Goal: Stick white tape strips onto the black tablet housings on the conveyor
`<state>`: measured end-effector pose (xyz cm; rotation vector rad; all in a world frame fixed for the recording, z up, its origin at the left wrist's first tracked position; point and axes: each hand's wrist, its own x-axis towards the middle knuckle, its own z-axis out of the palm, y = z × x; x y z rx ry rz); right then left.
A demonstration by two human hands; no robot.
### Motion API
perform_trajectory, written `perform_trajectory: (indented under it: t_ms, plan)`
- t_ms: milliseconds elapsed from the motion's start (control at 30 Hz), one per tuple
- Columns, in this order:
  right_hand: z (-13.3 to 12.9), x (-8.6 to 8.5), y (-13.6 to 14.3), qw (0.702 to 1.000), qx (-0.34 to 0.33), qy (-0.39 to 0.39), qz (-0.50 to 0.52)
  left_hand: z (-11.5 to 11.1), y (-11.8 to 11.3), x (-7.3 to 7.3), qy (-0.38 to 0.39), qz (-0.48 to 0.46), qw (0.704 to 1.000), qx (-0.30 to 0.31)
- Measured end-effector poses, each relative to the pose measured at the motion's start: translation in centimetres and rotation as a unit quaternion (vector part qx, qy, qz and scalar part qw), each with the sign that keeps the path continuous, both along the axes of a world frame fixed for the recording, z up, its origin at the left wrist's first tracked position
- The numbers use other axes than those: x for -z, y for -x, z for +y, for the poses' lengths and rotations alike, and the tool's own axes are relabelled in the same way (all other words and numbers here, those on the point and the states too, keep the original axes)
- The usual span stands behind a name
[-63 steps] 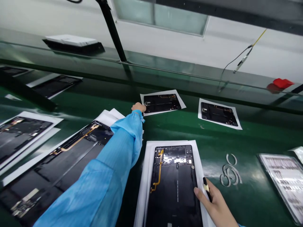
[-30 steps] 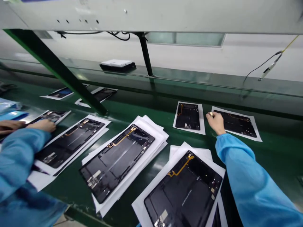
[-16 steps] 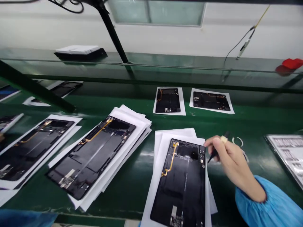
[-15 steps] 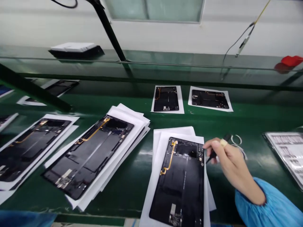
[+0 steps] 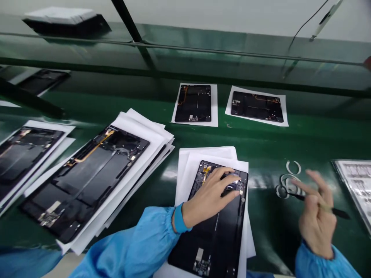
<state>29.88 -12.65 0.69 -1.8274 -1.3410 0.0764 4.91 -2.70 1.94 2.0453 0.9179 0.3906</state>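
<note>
A black tablet housing with orange flex cable and small parts lies on white sheets in front of me. My left hand, with a blue band at the wrist, rests over its upper part, fingers spread and bent, palm down; nothing shows in its grip. To the right of the housing, my right hand is blurred, index and middle fingers raised. A dark pen-like tool is held across it, its other end over white rings on the green bench.
A stack of white sheets with another housing lies to the left, more housings beyond. Two housings lie at the back. A sheet in a clear cover sits at the right edge. A dark post rises behind.
My left hand has come into view onto the housing's top. My right hand has moved right, away from the housing's edge, with the tool. The view has tilted down.
</note>
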Motion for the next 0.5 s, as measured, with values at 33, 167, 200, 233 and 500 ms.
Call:
perform_trajectory:
  t_ms: [33, 167, 200, 233, 500]
  plan:
    - [0.6, 0.3, -1.3, 0.998, -0.007, 0.037, -0.053, -0.1, 0.1, 0.1, 0.003, -0.005, 1.0, -0.009]
    - [2.5, 3.0, -4.2, 0.962, -0.071, 0.196, -0.175, -0.2, 0.3, 0.5, 0.004, -0.024, 0.999, -0.026]
    - [2.7, 3.6, -4.3, 0.955, -0.078, 0.201, -0.204, -0.1, 0.3, 0.6, 0.005, -0.027, 0.999, -0.023]
    - [2.7, 4.1, -4.3, 0.951, -0.073, 0.192, -0.233, -0.1, 0.3, 0.7, 0.005, -0.03, 0.999, -0.019]
    - [0.1, 5.4, -4.1, 0.923, -0.045, 0.147, -0.354, 0.1, 0.4, 1.2, -0.006, -0.037, 0.999, -0.018]
